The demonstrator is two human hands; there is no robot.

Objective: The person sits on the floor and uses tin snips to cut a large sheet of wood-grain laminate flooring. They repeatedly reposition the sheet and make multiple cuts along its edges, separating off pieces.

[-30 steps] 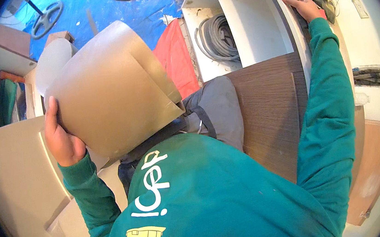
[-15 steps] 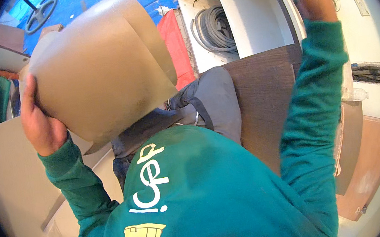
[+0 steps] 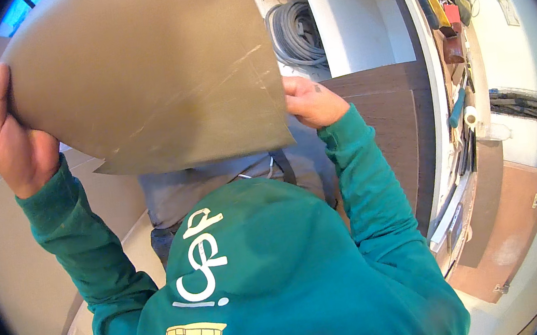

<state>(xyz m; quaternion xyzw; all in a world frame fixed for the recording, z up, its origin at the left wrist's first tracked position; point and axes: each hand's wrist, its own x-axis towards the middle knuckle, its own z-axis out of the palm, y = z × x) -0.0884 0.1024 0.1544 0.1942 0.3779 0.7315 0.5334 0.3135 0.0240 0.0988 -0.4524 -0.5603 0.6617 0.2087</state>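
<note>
A wide, flexible brown sheet point(image 3: 148, 82) curves up in front of me, over my lap. Pale scratches run across its surface. At its left edge my left hand point(image 3: 22, 141) grips it, fingers along the border and partly behind the sheet. My right hand point(image 3: 311, 100) pinches the right edge near the lower corner, its fingertips partly hidden by the sheet. Below the lower edge, grey trousers point(image 3: 205, 186) show.
On the right, a white cabinet point(image 3: 358, 27) holds a coil of grey hose or cable point(image 3: 297, 33). A dark wood panel point(image 3: 376, 136) adjoins it. Beyond lies a narrow shelf crowded with tools, including a teal-handled one point(image 3: 458, 107). A brown door with hinges point(image 3: 508, 234) leans at far right.
My right hand has come down from the upper right and taken the sheet's right edge. The loosely rolled sheet has opened wider, and my left hand has shifted left with it.
</note>
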